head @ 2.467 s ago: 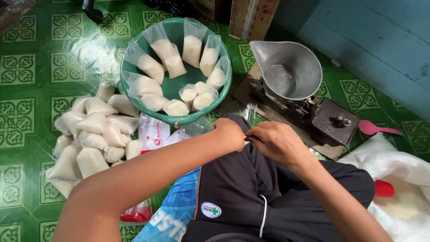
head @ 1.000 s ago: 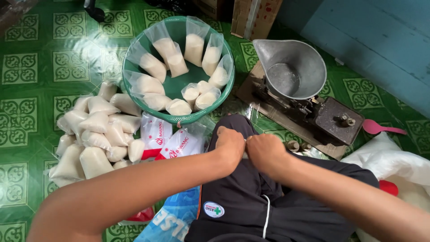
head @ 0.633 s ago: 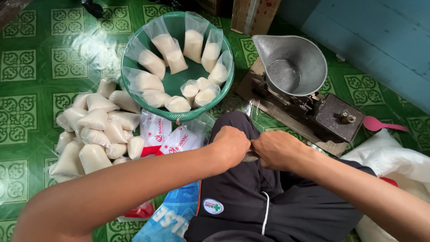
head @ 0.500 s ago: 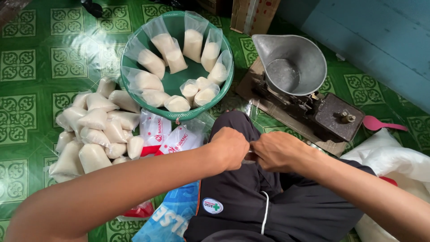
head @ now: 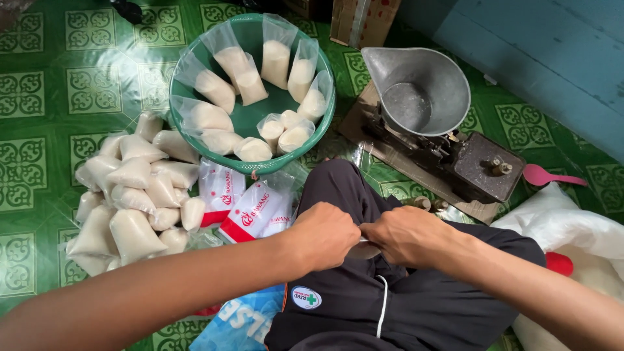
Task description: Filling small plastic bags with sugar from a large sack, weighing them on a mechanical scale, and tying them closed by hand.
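Observation:
My left hand point(head: 328, 233) and my right hand point(head: 404, 234) meet over my lap, both closed around the neck of a small clear bag of white powder point(head: 364, 249) that is mostly hidden between them. A green plastic basin point(head: 247, 123) ahead of my knee holds several open, filled bags of white powder point(head: 276, 62). To its left, a heap of tied bags point(head: 133, 192) lies on the green patterned floor.
A metal balance scale with a scoop pan point(head: 419, 97) stands at the right on cardboard. A pink scoop point(head: 549, 177) lies beyond it. A large white sack of powder point(head: 572, 234) sits at my right. Red-and-white packets point(head: 244, 205) and a blue bag point(head: 244, 318) lie near my knee.
My hands have stayed together over my lap, shifting slightly downward and working at the small bag's neck. Nothing else has moved.

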